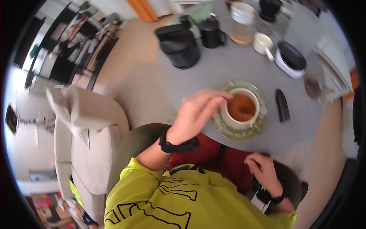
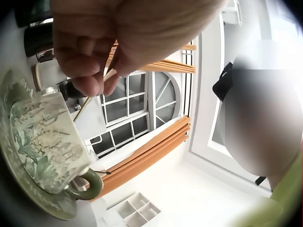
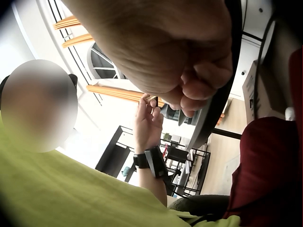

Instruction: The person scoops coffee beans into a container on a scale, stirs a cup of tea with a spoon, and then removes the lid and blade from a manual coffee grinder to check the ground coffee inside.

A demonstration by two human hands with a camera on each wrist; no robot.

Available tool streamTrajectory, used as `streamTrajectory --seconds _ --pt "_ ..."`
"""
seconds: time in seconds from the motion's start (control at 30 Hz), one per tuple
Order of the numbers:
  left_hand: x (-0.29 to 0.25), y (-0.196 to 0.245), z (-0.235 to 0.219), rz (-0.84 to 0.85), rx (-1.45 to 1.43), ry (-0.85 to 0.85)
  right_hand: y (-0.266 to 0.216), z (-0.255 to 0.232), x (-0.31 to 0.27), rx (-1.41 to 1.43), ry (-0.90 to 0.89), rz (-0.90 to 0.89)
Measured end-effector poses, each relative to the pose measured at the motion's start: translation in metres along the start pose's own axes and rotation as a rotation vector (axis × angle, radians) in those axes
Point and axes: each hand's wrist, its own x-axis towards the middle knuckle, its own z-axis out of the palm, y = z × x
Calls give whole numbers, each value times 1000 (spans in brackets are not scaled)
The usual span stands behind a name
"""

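In the head view my left hand (image 1: pixel 198 114) is over the left rim of a cup (image 1: pixel 256 102) of reddish-brown tea (image 1: pixel 242 108). The left wrist view shows its fingertips pinching a thin gold-coloured spoon (image 2: pixel 82 109), whose lower end is hidden behind the cup's rim. Pale sides with a leaf pattern and a green handle (image 2: pixel 90 187) mark this cup. Under it lies a green patterned saucer (image 1: pixel 236 134). My right hand (image 1: pixel 264 172), fingers loosely curled and holding nothing, hangs by my lap below the table edge.
A grey round table (image 1: pixel 213 72) carries a black canister (image 1: pixel 179 47), a black pot (image 1: pixel 211 33), a glass jar (image 1: pixel 242 23) and a small white cup (image 1: pixel 262 42). Right of the saucer lies a dark elongated object (image 1: pixel 282 105). A beige sofa (image 1: pixel 91 149) stands at left.
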Motion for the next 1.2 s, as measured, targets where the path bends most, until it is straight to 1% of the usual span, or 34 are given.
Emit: streamTrajectory --seconds 0.03,0.07,0.1,0.13,0.17,0.23,0.27,0.33,0.37,0.4,0.47,0.5,0.57,0.7,0.77,0.8,0.87,1.0,1.07,1.1,1.17,1.2 --pt "2 -1 2 80 56 21 2 0 -3 16 29 41" --pt "4 -2 3 78 46 -12 6 1 -1 5 33 -20" --pt "5 -2 2 146 143 23 9 2 0 -5 30 -86" --pt "6 -2 1 215 242 63 11 4 0 9 42 -73" --pt "5 -2 0 213 241 48 11 4 0 12 51 -105" --pt "5 -4 -4 266 383 102 11 3 2 13 61 -142" --pt "4 -3 -6 265 383 93 12 4 1 20 66 -137" --pt "1 3 -9 129 263 140 14 3 1 10 65 -135" --pt "0 4 -13 72 238 118 14 2 1 13 69 -132" --pt "1 3 -14 72 237 115 15 2 1 4 59 -130" --pt "3 -1 -15 -1 73 68 15 1 1 -3 50 -127" --pt "4 -3 -13 -2 73 67 16 1 1 -2 46 -122" --pt "5 -7 -6 -85 -94 47 16 1 1 -1 43 -115" --pt "9 -7 1 -40 -82 74 16 1 1 7 50 -127" --pt "10 -4 0 64 115 124 17 0 1 7 49 -128" --pt "9 -4 -2 63 114 122 16 0 1 7 46 -126" --pt "7 -4 -7 139 294 110 17 0 0 10 45 -124" --pt "1 -2 -13 152 294 116 18 0 0 0 42 -122" --pt "0 -3 -15 80 139 95 18 0 0 -1 37 -121" --pt "0 -1 -15 79 139 96 17 0 0 -2 37 -121" --pt "1 2 -12 10 129 11 16 0 0 -3 37 -121" --pt "2 1 -9 10 128 12 14 0 -1 13 38 -93"
